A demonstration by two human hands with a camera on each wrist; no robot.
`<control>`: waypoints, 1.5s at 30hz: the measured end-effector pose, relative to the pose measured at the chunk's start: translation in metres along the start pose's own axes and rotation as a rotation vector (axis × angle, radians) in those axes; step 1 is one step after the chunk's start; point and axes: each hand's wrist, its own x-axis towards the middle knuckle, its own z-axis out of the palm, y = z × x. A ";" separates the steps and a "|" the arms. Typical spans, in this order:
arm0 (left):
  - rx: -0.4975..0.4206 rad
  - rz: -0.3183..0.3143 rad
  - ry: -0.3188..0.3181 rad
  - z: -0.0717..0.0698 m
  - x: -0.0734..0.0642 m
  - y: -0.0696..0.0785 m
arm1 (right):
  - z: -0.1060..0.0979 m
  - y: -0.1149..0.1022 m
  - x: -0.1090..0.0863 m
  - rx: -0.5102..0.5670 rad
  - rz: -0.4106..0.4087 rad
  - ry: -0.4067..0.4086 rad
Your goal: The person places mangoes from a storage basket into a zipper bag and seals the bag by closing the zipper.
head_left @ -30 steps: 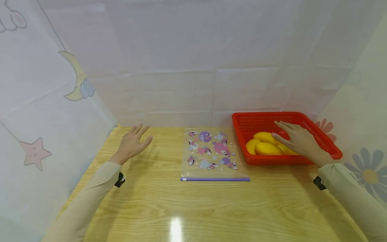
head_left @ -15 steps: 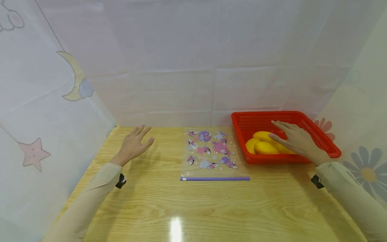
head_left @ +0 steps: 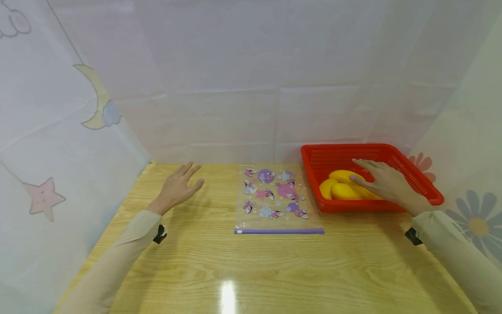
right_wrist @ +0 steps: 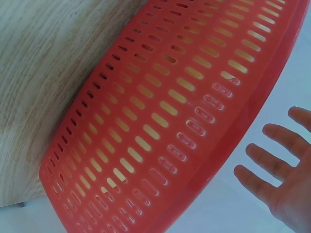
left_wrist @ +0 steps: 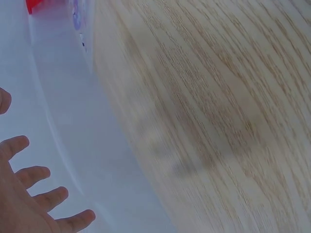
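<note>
Hanging in front of the red basket [head_left: 362,206] in the head view, the right hand [head_left: 388,183] is empty, its fingers extended toward 10 o'clock and its thumb apart from them. The left hand [head_left: 174,188] is likewise empty above the table [head_left: 219,266], fingers spread and pointing toward 1 o'clock, well apart from the clear printed bag [head_left: 274,224].

That bag lies flat between the hands, at 3 o'clock from the left hand; its purple zip strip [head_left: 282,231] runs along the 6 o'clock edge, with a white slider [head_left: 239,232] at 8 o'clock. The basket sits at 3 o'clock from the bag, and at least 3 yellow fruits [head_left: 347,191] are grouped toward its 8 o'clock side.

Only the right wrist view shows the basket's slotted outer wall close up, yellow showing through the slots; there 4 fingers stand apart at 4 o'clock, with a gap between fingertips and rim. The left wrist view adds a blurred shadow [left_wrist: 194,131] on the wood, the hand at 8 o'clock.
</note>
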 end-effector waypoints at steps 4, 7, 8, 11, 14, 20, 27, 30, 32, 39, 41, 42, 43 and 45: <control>0.000 0.004 -0.002 0.002 -0.001 0.001 | 0.002 0.000 0.000 0.026 -0.005 -0.018; -0.004 0.010 0.002 0.003 -0.001 0.002 | 0.003 0.000 0.000 0.030 -0.006 -0.028; -0.006 0.012 0.005 0.003 -0.001 0.003 | 0.003 0.000 -0.001 0.035 -0.004 -0.033; -0.022 0.005 0.001 0.003 -0.001 0.005 | 0.003 -0.001 -0.001 0.051 -0.004 -0.039; -0.050 -0.006 -0.004 0.003 0.001 0.007 | 0.004 -0.001 -0.002 0.070 -0.004 -0.043; -0.075 -0.002 -0.006 0.006 0.003 0.009 | 0.006 0.001 -0.003 0.087 0.000 -0.062; -0.089 0.011 0.005 0.008 0.001 0.009 | 0.004 0.000 -0.001 0.130 -0.020 -0.075; -0.096 0.019 -0.006 0.008 -0.001 0.009 | 0.004 -0.001 0.000 0.145 -0.031 -0.087; -0.097 0.022 -0.011 0.008 -0.002 0.010 | 0.004 0.000 0.001 0.157 -0.037 -0.095; -0.117 0.037 -0.019 0.009 -0.004 0.013 | 0.003 -0.004 0.002 0.153 -0.047 -0.127; -0.112 0.045 -0.018 0.010 -0.004 0.014 | 0.003 -0.004 0.001 0.156 -0.047 -0.134; -0.108 0.047 -0.018 0.011 -0.005 0.015 | 0.004 -0.004 0.001 0.162 -0.048 -0.139; -0.108 0.050 -0.018 0.011 -0.005 0.016 | 0.004 -0.004 0.001 0.168 -0.048 -0.146; -0.105 0.059 -0.017 0.011 -0.005 0.017 | 0.005 -0.004 0.001 0.185 -0.054 -0.152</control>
